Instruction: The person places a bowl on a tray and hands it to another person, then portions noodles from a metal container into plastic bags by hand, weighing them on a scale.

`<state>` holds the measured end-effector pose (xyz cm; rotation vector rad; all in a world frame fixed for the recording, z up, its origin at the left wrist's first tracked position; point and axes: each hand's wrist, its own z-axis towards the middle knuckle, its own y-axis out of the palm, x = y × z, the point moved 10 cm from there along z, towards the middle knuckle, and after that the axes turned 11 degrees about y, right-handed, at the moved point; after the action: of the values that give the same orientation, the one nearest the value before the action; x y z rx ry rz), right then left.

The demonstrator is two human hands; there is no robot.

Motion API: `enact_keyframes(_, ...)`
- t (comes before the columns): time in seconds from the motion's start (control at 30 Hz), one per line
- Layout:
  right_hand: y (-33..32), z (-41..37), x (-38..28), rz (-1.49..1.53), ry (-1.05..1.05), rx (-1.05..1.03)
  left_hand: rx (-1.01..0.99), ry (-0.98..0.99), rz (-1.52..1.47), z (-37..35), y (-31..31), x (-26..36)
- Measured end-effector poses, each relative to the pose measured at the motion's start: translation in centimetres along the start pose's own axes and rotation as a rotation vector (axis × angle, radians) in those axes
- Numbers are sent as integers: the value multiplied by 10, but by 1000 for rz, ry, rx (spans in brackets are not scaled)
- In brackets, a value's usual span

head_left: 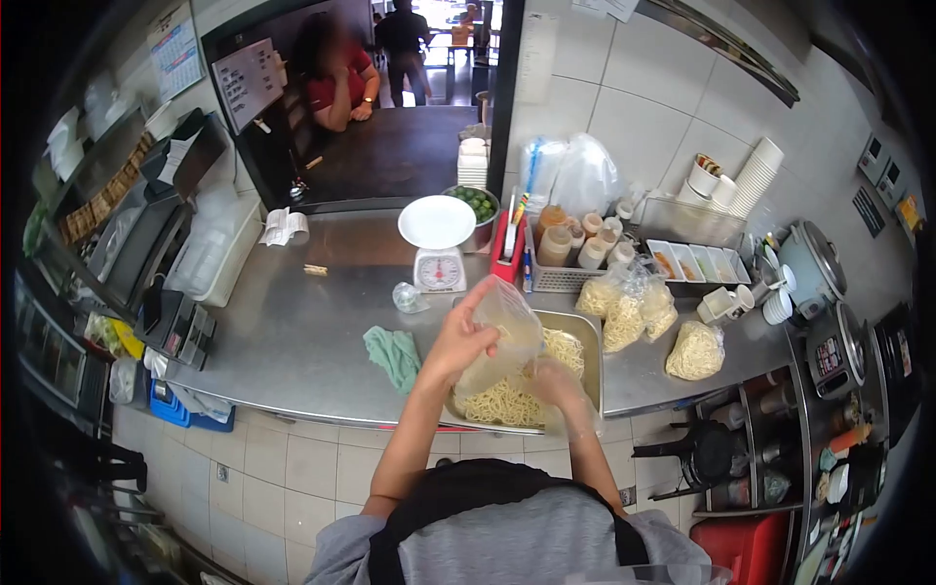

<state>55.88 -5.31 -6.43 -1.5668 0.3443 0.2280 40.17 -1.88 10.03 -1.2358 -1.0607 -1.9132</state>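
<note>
My left hand grips a clear plastic bag, its thumb and index finger spread along the bag's side. Below the bag is a metal tray of pale yellow noodles. Over the tray's right part, my right hand wears a loose clear plastic glove. Its fingers point toward the bag and are blurred and partly hidden, so I cannot make out whether they hold noodles. A green cloth lies left of the tray, and a small knotted clear bag sits near the scale.
Behind the tray stand a white dial scale, a red sealer-like dispenser and a basket of sauce bottles. Bagged noodles sit to the right, near a condiment tray. A person leans at the serving window.
</note>
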Motion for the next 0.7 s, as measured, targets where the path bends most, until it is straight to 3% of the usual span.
enact_keyframes(0.1, 4, -8, 3, -29, 159, -97, -40, 43, 4, -5, 10, 4)
enact_keyframes(0.23, -5, -11, -4, 1, 85, 32, -48, 40, -37, -5, 7, 5)
enact_keyframes(0.33, -8, -17, -6, -17, 95, 47, -80, 18, -50, -8, 9, 6)
enact_keyframes(0.43, 0, -18, 5, 3, 235, -2, -116, -8, -72, -11, 14, 8)
enact_keyframes(0.53, 21, -10, 13, -139, 149, 18, -151, -24, -103, -12, 17, 8)
enact_keyframes(0.7, 17, -12, 14, -103, 161, 60, -168, -6, -118, -13, 22, 16)
